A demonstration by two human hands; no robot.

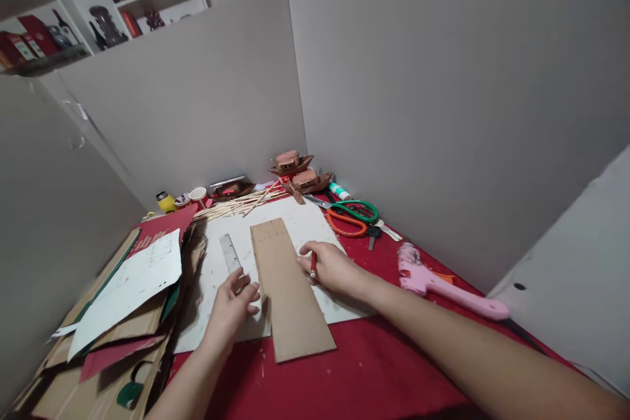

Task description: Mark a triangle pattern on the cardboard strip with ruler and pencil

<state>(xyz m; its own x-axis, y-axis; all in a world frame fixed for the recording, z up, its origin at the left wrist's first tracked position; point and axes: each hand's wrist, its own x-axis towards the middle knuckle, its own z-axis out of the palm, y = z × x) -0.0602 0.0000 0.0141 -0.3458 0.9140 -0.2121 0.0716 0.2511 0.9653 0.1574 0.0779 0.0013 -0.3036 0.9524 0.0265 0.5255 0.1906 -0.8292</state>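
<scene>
A long strip of brown cardboard [290,295] lies on a white sheet [207,305], its near end reaching over the red tablecloth [364,367]. Faint pencil lines show near its far end. My left hand [235,302] is just left of the strip, fingers curled and apart, at the near end of a metal ruler [229,253]; whether it touches the ruler is unclear. To the right of the strip, my right hand [329,268] holds a red pencil [313,265], with its fingertips close to the cardboard's right edge.
Stacked cardboard [113,335] and paper fill the left side. Thin sticks [231,207], small model boats [308,180] and a cup [198,195] stand at the back. Scissors [352,216], keys [373,236] and a pink glue gun [443,285] lie at right, near the wall.
</scene>
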